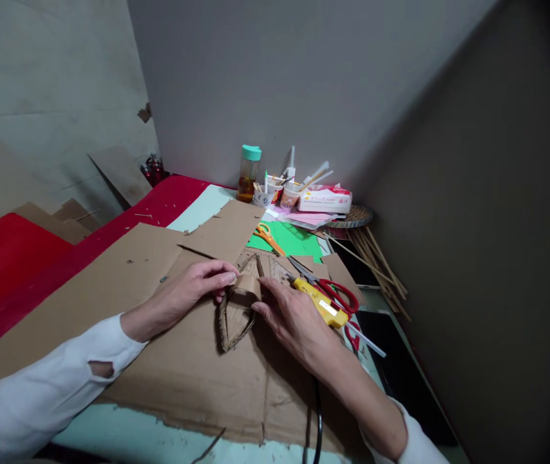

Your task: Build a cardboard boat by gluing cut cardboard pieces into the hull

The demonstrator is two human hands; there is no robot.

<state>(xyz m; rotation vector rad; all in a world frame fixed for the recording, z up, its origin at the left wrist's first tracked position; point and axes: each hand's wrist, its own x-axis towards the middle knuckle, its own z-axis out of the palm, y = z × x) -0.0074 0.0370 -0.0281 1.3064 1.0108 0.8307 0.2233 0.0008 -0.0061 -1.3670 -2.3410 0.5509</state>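
A small boat-shaped cardboard piece (225, 330) with raised edges lies on a large cardboard sheet (192, 380). Across its middle arches a curved cardboard strip (247, 284). My left hand (198, 287) pinches the strip's left side with thumb and fingers. On the other side, the thumb and fingers of my right hand (294, 316) grip its right edge. Close beyond my right hand lies a yellow hot glue gun (321, 301) with a white glue stick out of its back. Red-handled scissors (337, 293) are partly hidden behind it.
Orange-handled scissors (269, 238) rest by green paper (299, 240). Farther back stand a bottle (248, 174), paper cups (289, 196) holding sticks and a tissue pack (325, 199). Wooden sticks (376, 264) and a black flat panel (400, 367) lie at right. A black cable (318, 419) runs in front.
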